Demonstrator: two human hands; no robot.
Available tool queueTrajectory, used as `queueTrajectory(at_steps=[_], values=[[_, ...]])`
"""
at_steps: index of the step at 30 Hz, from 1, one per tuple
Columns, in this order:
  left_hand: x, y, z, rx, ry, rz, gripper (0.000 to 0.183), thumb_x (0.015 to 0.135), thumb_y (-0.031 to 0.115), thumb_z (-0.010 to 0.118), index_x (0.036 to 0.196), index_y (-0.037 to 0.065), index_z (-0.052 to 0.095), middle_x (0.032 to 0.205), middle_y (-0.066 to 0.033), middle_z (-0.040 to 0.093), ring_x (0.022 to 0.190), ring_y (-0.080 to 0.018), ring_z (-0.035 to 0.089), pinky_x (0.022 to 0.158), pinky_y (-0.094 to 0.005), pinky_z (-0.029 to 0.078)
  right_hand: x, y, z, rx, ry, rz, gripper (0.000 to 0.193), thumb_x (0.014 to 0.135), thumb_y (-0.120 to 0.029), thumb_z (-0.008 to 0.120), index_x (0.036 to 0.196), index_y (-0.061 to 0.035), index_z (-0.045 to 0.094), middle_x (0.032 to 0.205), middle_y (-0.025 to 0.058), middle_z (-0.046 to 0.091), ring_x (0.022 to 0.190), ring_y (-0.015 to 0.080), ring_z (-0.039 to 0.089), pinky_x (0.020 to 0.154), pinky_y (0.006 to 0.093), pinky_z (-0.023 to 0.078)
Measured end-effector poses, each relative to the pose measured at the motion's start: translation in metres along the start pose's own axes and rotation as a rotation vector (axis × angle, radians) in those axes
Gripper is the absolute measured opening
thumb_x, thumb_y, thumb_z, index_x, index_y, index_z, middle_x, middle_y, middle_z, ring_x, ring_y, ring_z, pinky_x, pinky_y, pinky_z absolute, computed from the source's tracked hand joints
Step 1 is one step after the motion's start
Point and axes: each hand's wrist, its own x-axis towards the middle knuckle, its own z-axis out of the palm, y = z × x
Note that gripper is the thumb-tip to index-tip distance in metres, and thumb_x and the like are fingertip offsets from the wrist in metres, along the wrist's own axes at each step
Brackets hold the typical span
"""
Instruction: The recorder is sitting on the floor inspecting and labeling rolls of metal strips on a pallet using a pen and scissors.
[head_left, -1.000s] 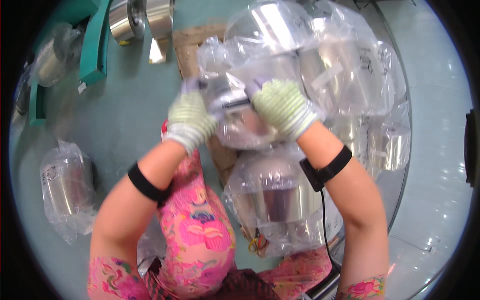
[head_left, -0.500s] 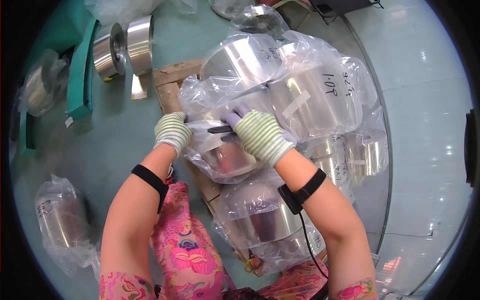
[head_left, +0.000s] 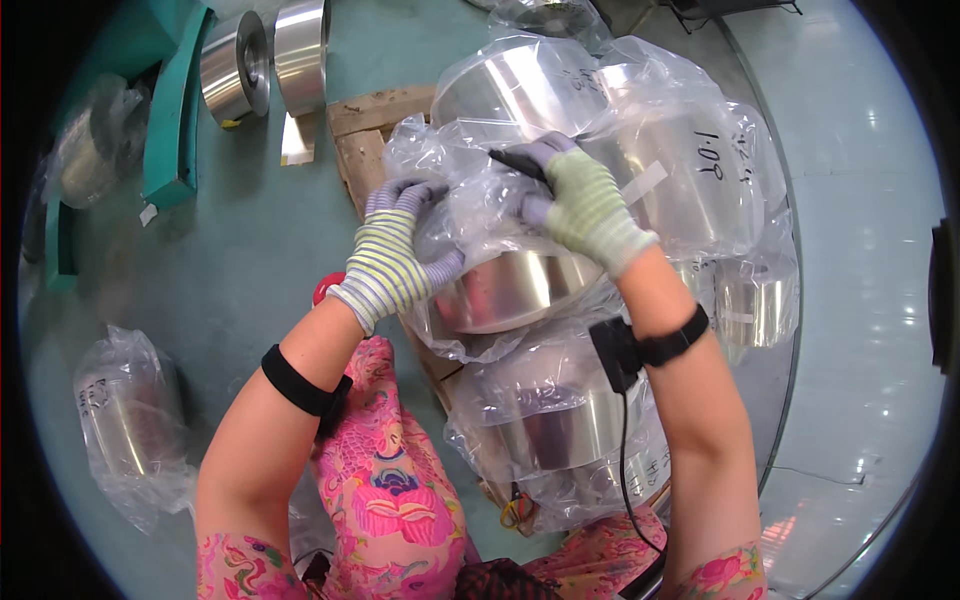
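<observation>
Hands lowered, black marker [head_left: 515,163] pointing upper-left, on bagged roll [head_left: 500,285]

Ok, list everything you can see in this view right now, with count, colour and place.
Bagged metal coils in clear plastic: several, silver, stacked at centre and right.
Wooden pallet: one, pale brown, under the stack.
Black marker pen: one, in the right hand, tip on the bag.
Bare metal coils: two, silver, upright at top left.
Teal metal frame: one, at top left.
Bagged coil on the floor: one, silver, at lower left.
Another bagged coil: one, at far left.
Floor: grey-green.
Left hand: striped glove, pressing the bag.
Right hand: striped glove, holding the marker.
</observation>
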Motion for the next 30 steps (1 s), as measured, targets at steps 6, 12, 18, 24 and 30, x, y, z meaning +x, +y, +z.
queueTrajectory(at_steps=[6,12,18,24,30], values=[[-0.004,0.018,0.0,0.142,-0.069,0.213,0.065,0.051,0.024,0.075,0.11,0.006,0.051,0.111,-0.0162,0.045,0.103,-0.035,0.043,0.09,-0.0425,0.038,-0.037,-0.038,-0.018,-0.229,-0.335,0.108,0.053,0.063,-0.025,0.065,0.107,-0.0003,0.05,0.095,0.0169,0.056,0.087,0.0333,0.057,0.071,0.0406,0.048],[-0.007,0.012,0.01,0.35,-0.209,0.377,0.04,0.061,0.015,0.07,0.095,0.002,0.054,0.1,-0.0172,0.05,0.095,-0.037,0.045,0.081,-0.0446,0.039,-0.06,-0.031,0.039,-0.146,0.043,0.219,0.019,0.069,-0.02,0.055,0.08,-0.0055,0.06,0.085,0.0104,0.058,0.08,0.027,0.06,0.063,0.0376,0.05],[-0.005,0.017,0.022,0.366,-0.088,0.286,0.022,0.069,0.015,0.066,0.084,0.003,0.056,0.071,-0.014,0.058,0.067,-0.0346,0.056,0.063,-0.0379,0.046,-0.075,-0.04,0.046,-0.162,0.361,0.165,0.018,0.074,-0.017,0.05,0.082,-0.0048,0.06,0.084,0.0124,0.058,0.08,0.0272,0.058,0.06,0.0376,0.05],[0.008,0.034,0.032,0.402,0.104,0.194,0.038,0.07,0.013,0.063,0.102,-0.001,0.05,0.09,-0.0162,0.057,0.08,-0.0261,0.057,0.074,-0.0327,0.045,-0.065,-0.03,0.044,-0.239,0.137,-0.071,0.018,0.072,-0.021,0.051,0.077,-0.0053,0.06,0.07,0.0123,0.058,0.06,0.0265,0.06,0.043,0.0419,0.044],[0.022,0.011,0.019,0.347,-0.149,0.088,0.046,0.068,0.016,0.064,0.108,-0.003,0.051,0.091,-0.0168,0.06,0.082,-0.0277,0.058,0.073,-0.0337,0.047,-0.037,-0.019,0.031,-0.262,0.003,-0.109,0.018,0.076,-0.019,0.048,0.082,-0.0058,0.06,0.078,0.0135,0.058,0.063,0.0274,0.061,0.044,0.0418,0.045]])
